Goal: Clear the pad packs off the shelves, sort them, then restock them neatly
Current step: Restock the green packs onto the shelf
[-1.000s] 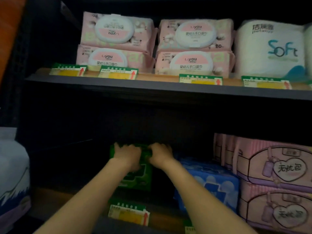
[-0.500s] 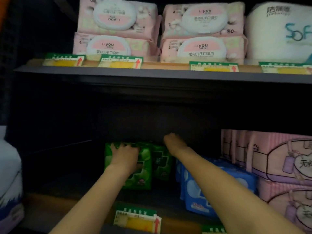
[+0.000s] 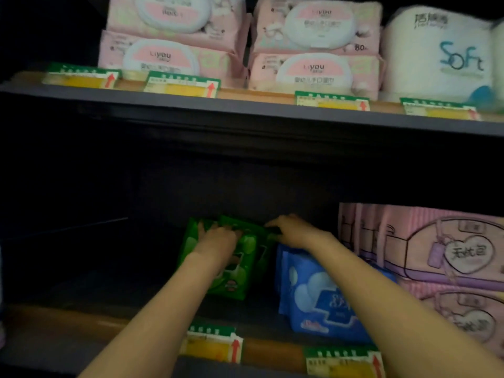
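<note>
Both my forearms bare from the bottom edge of view up to the wrists, no sleeves showing. My left hand (image 3: 218, 240) bare, no glove. My right hand (image 3: 296, 231) bare too, no glove. Nothing worn on either wrist that I can make out. Fingers short, rounded at the tips; nails too blurred and dim to tell. Picture soft and dark, so finer marks on my hands or arms can't be read.
</note>
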Tool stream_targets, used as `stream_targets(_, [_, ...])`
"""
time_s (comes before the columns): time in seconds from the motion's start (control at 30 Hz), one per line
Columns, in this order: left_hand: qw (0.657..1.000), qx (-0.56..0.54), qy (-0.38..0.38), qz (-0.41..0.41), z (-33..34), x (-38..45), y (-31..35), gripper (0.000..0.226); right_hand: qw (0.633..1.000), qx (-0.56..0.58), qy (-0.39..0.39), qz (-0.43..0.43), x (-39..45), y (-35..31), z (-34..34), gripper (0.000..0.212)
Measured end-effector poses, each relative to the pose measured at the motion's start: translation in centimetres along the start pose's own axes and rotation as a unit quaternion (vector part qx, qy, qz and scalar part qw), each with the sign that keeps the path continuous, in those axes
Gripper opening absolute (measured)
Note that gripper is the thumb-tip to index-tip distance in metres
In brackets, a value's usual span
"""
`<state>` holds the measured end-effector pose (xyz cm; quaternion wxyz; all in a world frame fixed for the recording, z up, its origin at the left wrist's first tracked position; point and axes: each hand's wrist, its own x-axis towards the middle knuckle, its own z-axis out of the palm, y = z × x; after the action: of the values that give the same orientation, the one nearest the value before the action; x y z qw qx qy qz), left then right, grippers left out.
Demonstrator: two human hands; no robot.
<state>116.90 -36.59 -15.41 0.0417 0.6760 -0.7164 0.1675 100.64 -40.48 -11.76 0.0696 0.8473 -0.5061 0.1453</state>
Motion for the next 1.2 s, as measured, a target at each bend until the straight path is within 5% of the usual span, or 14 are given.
stream_targets(0.23, [0.999,-0.010,0.012,0.043,-0.4,-0.5,-0.7,0.065,0.993,-0.077,-0.084,0.018,-10.1,1.1,0.3,0.105])
stream_targets(0.43, [0.989,-0.084,0.076,0.090,-1.3,-2.5,-3.4,0.060,0.993,-0.077,-0.090,0.030,-9.5,1.0,0.1,0.112])
stream_targets(0.63, [0.999,-0.032,-0.009,0.011,-0.9,-2.0,0.0,0.099,0.992,-0.069,-0.094,0.052,-9.1,0.5,0.1,0.114])
stream_targets(0.73, [0.999,-0.025,-0.024,0.000,-1.2,-0.7,1.2,0.100,0.993,-0.072,-0.081,0.042,-9.3,1.0,0.4,0.112])
stream_targets(0.97, [0.992,-0.090,0.052,0.070,-0.2,0.8,2.2,0.074,0.994,-0.076,-0.069,0.024,-9.0,1.5,1.0,0.111])
stream_targets(1.07, [0.959,-0.211,0.132,0.135,0.1,1.1,1.8,0.040,0.994,-0.078,-0.072,0.021,-8.9,1.8,1.2,0.113])
stream_targets(1.2, [0.917,-0.315,0.211,0.122,0.1,1.2,1.0,0.010,0.995,-0.077,-0.065,0.018,-8.8,2.2,1.3,0.113])
